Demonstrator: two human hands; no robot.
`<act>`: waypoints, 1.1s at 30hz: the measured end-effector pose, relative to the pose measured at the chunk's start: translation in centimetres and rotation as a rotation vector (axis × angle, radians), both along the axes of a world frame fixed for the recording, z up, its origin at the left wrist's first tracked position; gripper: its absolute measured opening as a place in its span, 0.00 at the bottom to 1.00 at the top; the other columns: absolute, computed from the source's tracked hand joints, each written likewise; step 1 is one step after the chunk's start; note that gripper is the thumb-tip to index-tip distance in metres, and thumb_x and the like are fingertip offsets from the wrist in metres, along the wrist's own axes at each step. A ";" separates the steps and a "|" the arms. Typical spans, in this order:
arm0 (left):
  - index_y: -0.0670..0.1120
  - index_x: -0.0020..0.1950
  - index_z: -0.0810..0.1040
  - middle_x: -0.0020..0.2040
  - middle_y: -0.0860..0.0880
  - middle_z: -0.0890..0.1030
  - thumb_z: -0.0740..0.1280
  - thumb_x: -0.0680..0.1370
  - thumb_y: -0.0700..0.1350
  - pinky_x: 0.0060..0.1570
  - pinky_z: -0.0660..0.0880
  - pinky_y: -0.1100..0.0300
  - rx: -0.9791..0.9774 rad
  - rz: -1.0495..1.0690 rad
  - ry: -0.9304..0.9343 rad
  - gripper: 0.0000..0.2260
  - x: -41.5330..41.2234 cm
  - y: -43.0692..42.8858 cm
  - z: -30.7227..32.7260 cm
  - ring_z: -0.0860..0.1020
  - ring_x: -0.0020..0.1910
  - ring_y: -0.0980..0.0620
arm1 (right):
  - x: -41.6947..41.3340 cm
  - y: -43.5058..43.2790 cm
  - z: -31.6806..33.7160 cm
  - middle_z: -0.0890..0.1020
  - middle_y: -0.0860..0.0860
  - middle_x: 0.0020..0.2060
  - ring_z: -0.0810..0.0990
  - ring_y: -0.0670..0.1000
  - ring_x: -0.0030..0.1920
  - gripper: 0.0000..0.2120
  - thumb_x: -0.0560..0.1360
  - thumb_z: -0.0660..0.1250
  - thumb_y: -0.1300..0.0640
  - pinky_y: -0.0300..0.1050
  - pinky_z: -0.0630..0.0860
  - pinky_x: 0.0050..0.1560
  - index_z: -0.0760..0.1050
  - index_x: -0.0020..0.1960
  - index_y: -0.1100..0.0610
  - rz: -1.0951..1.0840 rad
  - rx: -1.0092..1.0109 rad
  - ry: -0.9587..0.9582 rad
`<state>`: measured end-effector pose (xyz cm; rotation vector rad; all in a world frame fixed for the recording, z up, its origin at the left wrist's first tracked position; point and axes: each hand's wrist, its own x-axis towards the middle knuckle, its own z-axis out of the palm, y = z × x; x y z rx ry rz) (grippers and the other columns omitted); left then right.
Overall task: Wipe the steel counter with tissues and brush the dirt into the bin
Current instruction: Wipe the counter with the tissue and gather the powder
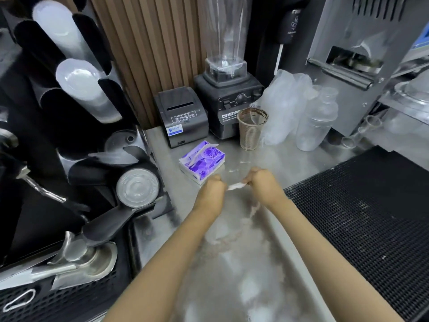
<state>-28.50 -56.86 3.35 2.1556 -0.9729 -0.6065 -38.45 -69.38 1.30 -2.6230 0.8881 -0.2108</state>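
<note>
Both my hands are out over the steel counter (pixel 234 270), close together. My left hand (pixel 214 185) and my right hand (pixel 261 181) each have curled fingers, and a small white tissue (pixel 235 186) stretches between them. A purple pack of tissues (pixel 202 161) lies on the counter just beyond my left hand. Brownish dirt streaks (pixel 251 211) and smears run along the counter under my right forearm. No bin is in view.
A dirty plastic cup (pixel 251 129) stands behind my hands, with a receipt printer (pixel 182 115) and a blender (pixel 226 89) further back. Clear plastic cups and bags (pixel 301 112) sit right of the cup. A black grid mat (pixel 362 217) covers the right side. A lid and cup dispenser (pixel 137 189) fills the left.
</note>
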 end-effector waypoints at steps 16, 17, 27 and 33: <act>0.44 0.42 0.80 0.43 0.48 0.77 0.72 0.68 0.37 0.42 0.74 0.63 0.124 -0.464 -0.436 0.05 -3.7 7.9 -3.4 0.75 0.45 0.50 | -6.4 8.9 0.4 0.77 0.50 0.31 0.79 0.50 0.30 0.13 0.51 0.77 0.65 0.36 0.72 0.29 0.79 0.33 0.55 0.157 0.024 0.319; 0.44 0.43 0.79 0.46 0.46 0.77 0.69 0.71 0.37 0.45 0.72 0.60 0.153 -0.462 -0.366 0.03 -3.6 8.2 -3.7 0.74 0.47 0.48 | -6.5 9.0 0.1 0.76 0.51 0.36 0.81 0.53 0.38 0.11 0.60 0.72 0.67 0.39 0.74 0.37 0.80 0.41 0.58 0.143 0.080 0.309; 0.38 0.42 0.70 0.47 0.39 0.71 0.61 0.75 0.37 0.47 0.69 0.51 0.113 -0.144 -0.334 0.03 -1.2 0.7 -3.3 0.74 0.49 0.38 | -2.1 3.4 -0.3 0.77 0.60 0.52 0.78 0.61 0.53 0.15 0.71 0.57 0.72 0.50 0.75 0.51 0.77 0.52 0.64 -0.024 0.030 0.145; 0.42 0.45 0.77 0.46 0.46 0.74 0.64 0.75 0.42 0.47 0.71 0.58 0.099 -0.350 -0.329 0.04 -3.8 8.7 -5.3 0.73 0.49 0.48 | -7.4 10.5 -0.6 0.77 0.57 0.53 0.75 0.56 0.55 0.16 0.69 0.60 0.71 0.45 0.73 0.51 0.78 0.53 0.61 0.133 0.024 0.133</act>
